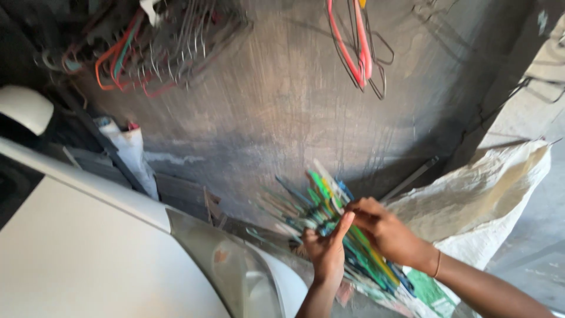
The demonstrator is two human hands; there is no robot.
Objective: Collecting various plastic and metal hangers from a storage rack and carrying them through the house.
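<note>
Two hands work at a bundle of thin coloured sticks [329, 229], green, blue, yellow and white, which fans out in front of a grey, scuffed wall [282, 106] and above a white woven sack [488, 194]. The left hand [326, 250] grips the bundle from below, its fingers wrapped round the lower part and the thumb up against the front. The right hand [382, 227] comes over from the side and pinches a few of the upper sticks between fingertips and thumb. The sticks look light, narrow and stiff, probably smooth plastic or coated wire, so they are likely to slide against each other and splay; a firm hold round the middle, where they lie tightest, seems safest. Motion blur hides their exact shape. Coloured hangers [359, 47] dangle on the wall above, and a white car [106, 253] sits at the lower left.
</note>
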